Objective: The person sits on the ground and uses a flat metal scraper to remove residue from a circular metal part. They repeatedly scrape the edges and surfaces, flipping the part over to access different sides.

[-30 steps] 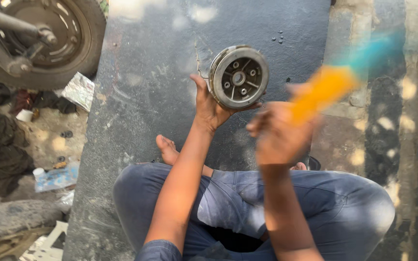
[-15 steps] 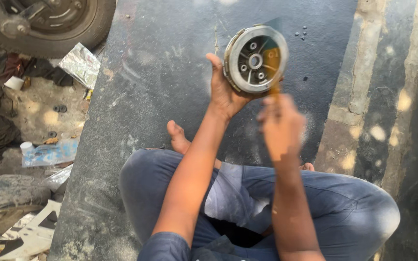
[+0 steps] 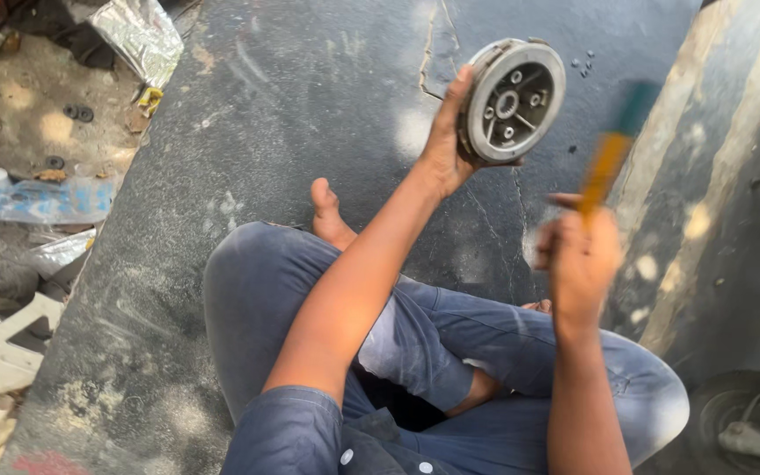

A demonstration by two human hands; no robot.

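I sit cross-legged on a dark stone slab (image 3: pixel 292 132). My left hand (image 3: pixel 444 149) is raised and grips a round grey metal drum part (image 3: pixel 512 101) by its rim, open face toward me, showing spokes and small holes. My right hand (image 3: pixel 578 259) is lower and to the right, closed around a tool with a yellow and green handle (image 3: pixel 610 149), blurred and standing upward. The tool is apart from the drum part, a short way to its right.
Crumpled foil (image 3: pixel 138 35), a plastic bottle (image 3: pixel 41 198), small washers (image 3: pixel 76 113) and scrap lie on the dirt at left. Tiny dark bits (image 3: pixel 582 66) dot the slab beyond the drum. A scooter wheel (image 3: pixel 741 422) shows at bottom right.
The right hand has pulled the tool out of the drum part, down and to the right. The left hand keeps the drum raised. The view has shifted, and the big tyre at top left is gone.
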